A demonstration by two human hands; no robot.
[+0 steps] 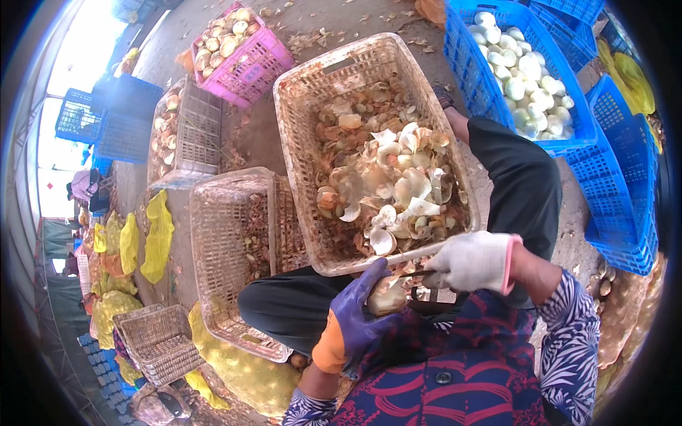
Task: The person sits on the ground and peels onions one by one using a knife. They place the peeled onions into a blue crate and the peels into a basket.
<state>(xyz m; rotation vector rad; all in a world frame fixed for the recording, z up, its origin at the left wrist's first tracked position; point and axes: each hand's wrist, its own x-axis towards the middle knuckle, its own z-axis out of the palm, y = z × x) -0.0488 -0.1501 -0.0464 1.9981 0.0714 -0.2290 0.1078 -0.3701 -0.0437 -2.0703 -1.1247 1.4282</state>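
Observation:
My left hand point(356, 319), in a purple and orange glove, grips an onion point(387, 296) close to my lap. Most of the onion still shows papery skin. My right hand point(469, 262), in a white knit glove with a pink cuff, is shut on a knife point(418, 273). Its dark, thin blade reaches the top of the onion; the handle is hidden in my fingers. Just beyond both hands, a dirty off-white plastic crate point(292, 133) leans between my legs. Inside lie onion peels point(410, 186), pale layers over browner scraps.
At upper right a blue crate point(578, 125) holds peeled white onions point(527, 74). Nested blue crates point(623, 175) stand beside it. A pink crate point(256, 69) and a grey crate point(200, 128) hold onions at upper left. Another dirty crate point(224, 229) and a yellow mesh sack point(245, 367) lie left.

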